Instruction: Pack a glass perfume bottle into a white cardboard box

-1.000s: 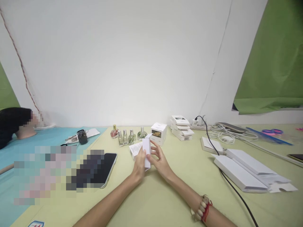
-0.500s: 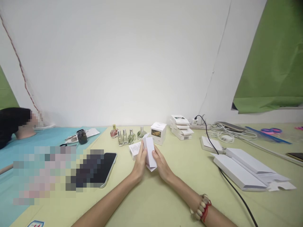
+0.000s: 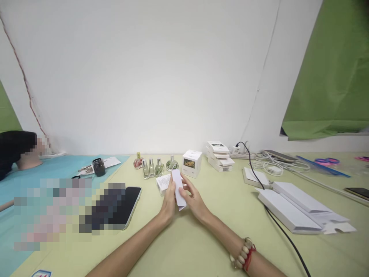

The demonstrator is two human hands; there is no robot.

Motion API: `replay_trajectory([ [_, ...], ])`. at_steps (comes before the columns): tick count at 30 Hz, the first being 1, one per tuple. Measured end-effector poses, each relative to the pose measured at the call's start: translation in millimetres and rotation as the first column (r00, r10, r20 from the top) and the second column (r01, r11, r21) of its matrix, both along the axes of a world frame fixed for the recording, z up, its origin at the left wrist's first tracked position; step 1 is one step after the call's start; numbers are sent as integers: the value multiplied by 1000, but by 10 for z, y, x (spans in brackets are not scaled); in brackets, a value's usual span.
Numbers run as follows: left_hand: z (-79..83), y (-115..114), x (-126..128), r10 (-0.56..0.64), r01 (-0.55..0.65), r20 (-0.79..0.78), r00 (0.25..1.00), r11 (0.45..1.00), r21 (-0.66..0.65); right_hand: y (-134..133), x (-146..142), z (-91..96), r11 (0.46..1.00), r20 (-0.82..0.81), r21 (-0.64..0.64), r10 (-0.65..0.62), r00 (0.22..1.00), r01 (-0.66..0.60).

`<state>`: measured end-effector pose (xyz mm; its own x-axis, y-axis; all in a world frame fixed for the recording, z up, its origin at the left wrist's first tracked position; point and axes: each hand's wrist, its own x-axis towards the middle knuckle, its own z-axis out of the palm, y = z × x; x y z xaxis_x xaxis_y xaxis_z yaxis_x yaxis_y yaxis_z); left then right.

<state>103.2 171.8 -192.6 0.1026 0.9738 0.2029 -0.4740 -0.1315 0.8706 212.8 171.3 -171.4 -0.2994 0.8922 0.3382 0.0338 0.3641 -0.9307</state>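
Turned since the earlier frame in the head view, the slim, plain white card carton now shows mainly one long narrow face, where two broader faces were showing half a second ago. The right hand has also shifted, its thumb now lying across that face. It holds the carton narrowly, its fingers curled along the far side. The left hand closes narrowly along the carton's left side. The carton is tilted between the two hands, above the middle of the pale yellow-green surface, well short of the far edge by the wall.

Just behind the left hand lies a small white box printed with text. Nearer the far edge stand three small clear glass bottles with silver caps and a white cube-shaped box with a picture panel. Toward the right edge lie long, flat white cartons.

The step in hand appears to be turning and shaping the carton; the next move calls for light, even pressure, so the thin card keeps its creases.
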Motion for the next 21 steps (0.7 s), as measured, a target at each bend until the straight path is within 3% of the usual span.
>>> replay_trajectory([
  [3,-15,1,20,-82,81,16,996,995,63,-8,7,19,998,48,44,-55,997,53],
  [6,33,-25,17,-145,145,15,989,989,-20,-10,26,26,995,59,49,-90,994,87],
  [11,277,-142,-7,-218,205,-43,975,958,-203,3,63,1,997,46,7,-72,996,71],
  [15,409,-192,-14,-245,243,23,969,944,-222,47,75,-19,993,34,41,-110,993,108],
  [21,317,-86,-67,-193,222,124,973,933,-284,118,82,41,973,-107,87,-205,973,215],
])
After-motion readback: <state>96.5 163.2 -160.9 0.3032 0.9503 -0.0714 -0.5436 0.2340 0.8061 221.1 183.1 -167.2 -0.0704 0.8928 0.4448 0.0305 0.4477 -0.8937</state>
